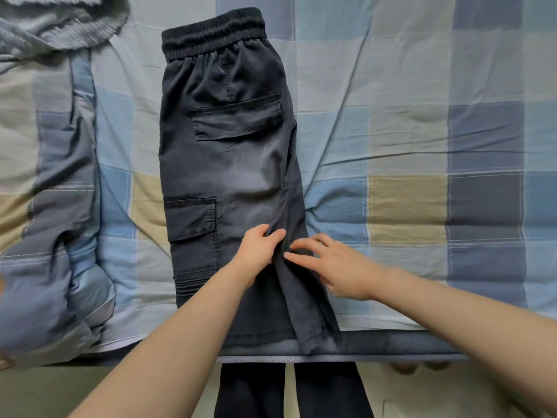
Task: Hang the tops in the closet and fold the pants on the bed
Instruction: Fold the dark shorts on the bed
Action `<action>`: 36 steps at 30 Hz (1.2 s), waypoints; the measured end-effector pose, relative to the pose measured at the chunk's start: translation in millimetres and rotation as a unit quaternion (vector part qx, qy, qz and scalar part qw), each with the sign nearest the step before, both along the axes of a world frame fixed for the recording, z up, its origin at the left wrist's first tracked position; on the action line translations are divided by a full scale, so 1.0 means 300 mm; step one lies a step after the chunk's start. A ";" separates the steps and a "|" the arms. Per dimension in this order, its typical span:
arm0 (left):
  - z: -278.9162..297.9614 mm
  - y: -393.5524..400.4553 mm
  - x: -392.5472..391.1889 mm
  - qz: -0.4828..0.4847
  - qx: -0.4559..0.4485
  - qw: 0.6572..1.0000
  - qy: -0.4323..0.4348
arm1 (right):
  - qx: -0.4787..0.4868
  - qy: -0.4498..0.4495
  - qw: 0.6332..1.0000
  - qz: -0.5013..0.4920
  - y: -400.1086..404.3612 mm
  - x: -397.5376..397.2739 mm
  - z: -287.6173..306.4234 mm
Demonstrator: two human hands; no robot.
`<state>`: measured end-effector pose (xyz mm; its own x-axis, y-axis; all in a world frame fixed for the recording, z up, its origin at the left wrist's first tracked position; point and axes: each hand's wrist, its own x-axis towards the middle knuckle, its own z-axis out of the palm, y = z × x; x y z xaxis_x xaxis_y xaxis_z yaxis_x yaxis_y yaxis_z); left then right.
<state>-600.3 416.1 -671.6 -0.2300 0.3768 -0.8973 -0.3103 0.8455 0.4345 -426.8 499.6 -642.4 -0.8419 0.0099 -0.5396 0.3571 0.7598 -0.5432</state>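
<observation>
Fingers (pixel 275 235) of my left hand (pixel 259 251) pinch a fold in the dark grey cargo pants (pixel 229 164) on the blue checked bedsheet (pixel 407 146), right hand (pixel 337 267) flat and loose just beside it.

A bed (pixel 422 140) fills nearly the whole view, covered in a wrinkled patchwork sheet of pale blue, navy, grey and tan squares. A bunched-up quilt (pixel 57 236) in the same check lies along its left edge, with a grey ribbed fabric (pixel 60 22) at the far left corner. Below the near edge, a strip of dull greenish floor (pixel 60 393) shows. The light is soft and even.
</observation>
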 end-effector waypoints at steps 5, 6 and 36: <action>0.020 -0.086 -0.078 -0.038 -0.050 0.998 0.013 | 0.184 0.055 0.961 0.197 0.001 -0.063 -0.042; 0.029 -0.106 -0.093 -0.057 -0.045 0.997 -0.007 | 0.188 0.046 0.954 0.229 0.000 -0.074 -0.063; 0.020 -0.238 -0.629 0.079 0.045 0.993 -0.075 | -0.441 -0.112 0.660 -0.598 0.215 -0.283 -0.038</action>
<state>-789.1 344.6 -665.6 -0.1594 0.4264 -0.8904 -0.5023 0.7414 0.4450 -511.6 564.1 -653.7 -0.4144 0.1942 -0.8891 0.5606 -0.7152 -0.4175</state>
